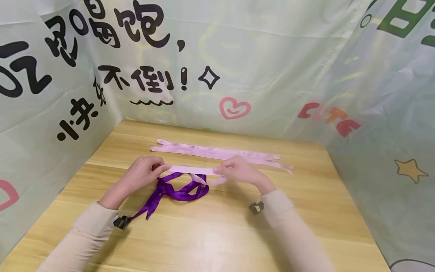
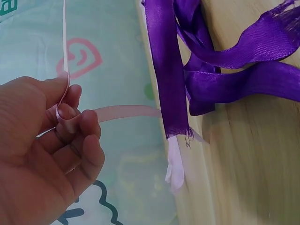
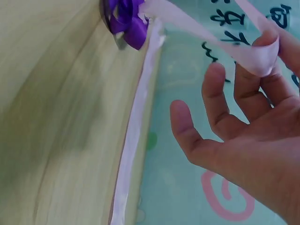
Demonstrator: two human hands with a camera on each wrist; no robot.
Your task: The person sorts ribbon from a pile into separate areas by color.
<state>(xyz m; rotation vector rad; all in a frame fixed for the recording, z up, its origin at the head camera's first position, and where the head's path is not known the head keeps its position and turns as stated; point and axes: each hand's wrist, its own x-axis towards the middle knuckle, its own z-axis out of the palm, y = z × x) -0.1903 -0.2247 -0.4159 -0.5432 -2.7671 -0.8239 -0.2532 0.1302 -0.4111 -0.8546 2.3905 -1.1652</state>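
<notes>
A pale pink ribbon point(image 1: 192, 170) is stretched nearly straight between my two hands. My left hand point(image 1: 146, 172) pinches it on one side, and in the left wrist view the ribbon point(image 2: 126, 111) bends around a fingertip. On the other side my right hand point(image 1: 239, 170) pinches it, with the remaining fingers spread in the right wrist view. A loose pink tail hangs below the right fingers. Just under the stretched part, a knotted, looped purple ribbon point(image 1: 183, 195) lies on the table; its frayed ends point(image 2: 177, 129) show in the left wrist view.
More pink ribbons point(image 1: 217, 152) lie side by side across the back of the wooden table point(image 1: 210, 234). Printed cloth walls point(image 1: 272, 68) with lettering and drawings enclose the table at the back and both sides. A small dark device point(image 1: 122, 222) sits at each wrist.
</notes>
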